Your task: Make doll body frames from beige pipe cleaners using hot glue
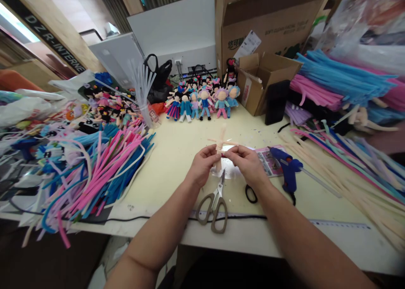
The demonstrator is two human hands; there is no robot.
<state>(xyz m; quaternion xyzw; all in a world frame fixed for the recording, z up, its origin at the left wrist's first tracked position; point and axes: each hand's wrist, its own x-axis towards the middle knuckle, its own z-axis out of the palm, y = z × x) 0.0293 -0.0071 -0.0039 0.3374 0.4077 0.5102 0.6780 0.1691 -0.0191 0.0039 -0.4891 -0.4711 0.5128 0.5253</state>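
Head view: a pale yellow surface point(177, 149) spreads across the scene, with a large cardboard box point(275, 40) standing at its far right side. A heap of fuzzy stems point(104, 166), mostly pink, blue and lilac, lies to the left, some ends hanging over the front edge. Opposite, blue bundles point(344, 74) rest partly over a pink bundle point(316, 93). Small dolls point(204, 101) stand crowded together at the back, just left of a small open carton point(253, 93). Nearer the middle, the left hand point(202, 164) and right hand point(245, 162) come close together. A blue glue gun point(286, 166) lies to the right of the right hand, a clear stick protruding from it. Scissors point(218, 198) lie below the hands, handles toward the person, blades pointing away. Smaller than these, a beige cross-shaped figure point(220, 145) is between the hands, above the surface; each grip is pinched on its lower part, fingertips together, while its thin arms spread sideways.
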